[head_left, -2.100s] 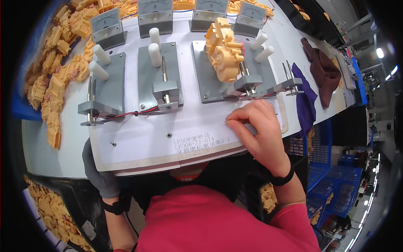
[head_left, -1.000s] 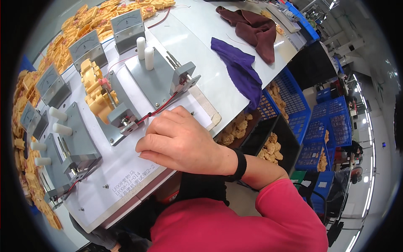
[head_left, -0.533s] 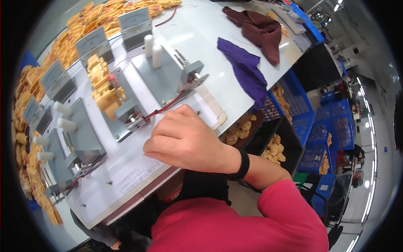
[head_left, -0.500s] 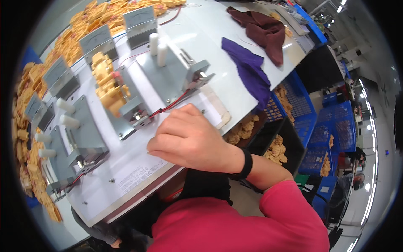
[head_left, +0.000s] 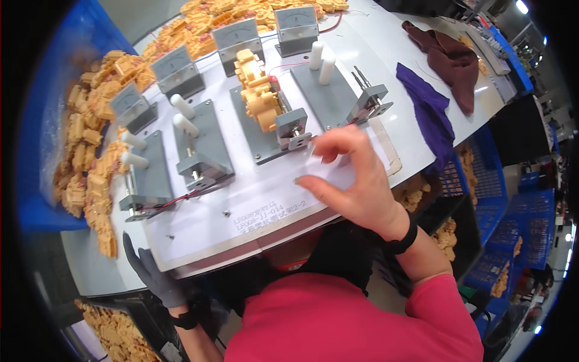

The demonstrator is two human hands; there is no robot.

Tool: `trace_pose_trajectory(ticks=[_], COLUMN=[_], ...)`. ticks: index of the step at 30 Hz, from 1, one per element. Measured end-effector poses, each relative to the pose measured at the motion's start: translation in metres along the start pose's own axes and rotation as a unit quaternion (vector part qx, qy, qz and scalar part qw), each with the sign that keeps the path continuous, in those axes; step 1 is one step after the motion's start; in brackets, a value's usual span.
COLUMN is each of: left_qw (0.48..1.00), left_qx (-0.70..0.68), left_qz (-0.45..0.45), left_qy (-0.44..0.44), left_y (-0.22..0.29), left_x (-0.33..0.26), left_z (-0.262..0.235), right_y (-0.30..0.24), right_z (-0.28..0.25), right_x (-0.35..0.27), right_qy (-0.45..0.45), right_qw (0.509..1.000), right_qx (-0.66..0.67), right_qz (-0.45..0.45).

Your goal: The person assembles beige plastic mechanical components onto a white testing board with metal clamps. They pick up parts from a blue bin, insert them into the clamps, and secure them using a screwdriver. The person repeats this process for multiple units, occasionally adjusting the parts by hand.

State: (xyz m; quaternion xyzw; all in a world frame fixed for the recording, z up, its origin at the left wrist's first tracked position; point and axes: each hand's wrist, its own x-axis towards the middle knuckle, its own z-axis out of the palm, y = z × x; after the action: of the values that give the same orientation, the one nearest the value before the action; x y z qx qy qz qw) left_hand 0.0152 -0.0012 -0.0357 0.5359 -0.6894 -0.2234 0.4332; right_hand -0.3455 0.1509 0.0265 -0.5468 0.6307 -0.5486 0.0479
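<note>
My bare right hand (head_left: 357, 184) hovers in front of the test stands, thumb and fingers apart with nothing between them. Its fingertips are near the front block of a grey test stand (head_left: 253, 145) on which a yellow plastic gear-motor part (head_left: 260, 99) lies. At the lower left, my left hand (head_left: 151, 279) wears a grey glove; its fingers are stretched out beside the bench edge, and no held thing shows. Other grey stands flank the loaded one: one (head_left: 322, 90) to the right and two (head_left: 208, 142) to the left, all with white upright posts.
Needle meters (head_left: 238, 42) stand behind the stands. Yellow parts (head_left: 90, 145) pile along the back and left, by a blue bin (head_left: 51, 208). A purple cloth (head_left: 427, 108) and brown cloth (head_left: 452, 63) lie right. Blue crates (head_left: 534, 226) and a black bin (head_left: 129, 304) hold parts.
My right hand has opened from a closed curl, and its thumb now stands apart. My gloved left hand has come into fuller view at lower left. The whole view has shifted leftward.
</note>
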Motion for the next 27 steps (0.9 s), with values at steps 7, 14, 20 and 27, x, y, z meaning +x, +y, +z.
trace_pose_trajectory(ticks=[7,14,20,27], left_qw=[0.968,0.657,0.55,0.629], left_qx=[0.035,0.207,0.411,0.401], left_qz=[0.148,0.588,0.614,0.629], left_qy=[-0.202,-0.424,-0.39,-0.22], left_y=[0.187,0.281,0.296,0.317], left_x=[0.08,0.13,0.112,0.106], left_z=[-0.018,0.118,0.155,0.066], right_y=[-0.002,-0.001,0.001,0.004], right_z=[0.011,0.006,0.009,0.01], right_x=[0.012,0.011,0.011,0.003], right_qy=[-0.005,-0.012,-0.021,-0.032], right_qw=[0.996,0.983,0.99,0.991], right_qx=[0.076,0.179,0.134,0.131], right_qz=[-0.044,-0.039,-0.042,0.015])
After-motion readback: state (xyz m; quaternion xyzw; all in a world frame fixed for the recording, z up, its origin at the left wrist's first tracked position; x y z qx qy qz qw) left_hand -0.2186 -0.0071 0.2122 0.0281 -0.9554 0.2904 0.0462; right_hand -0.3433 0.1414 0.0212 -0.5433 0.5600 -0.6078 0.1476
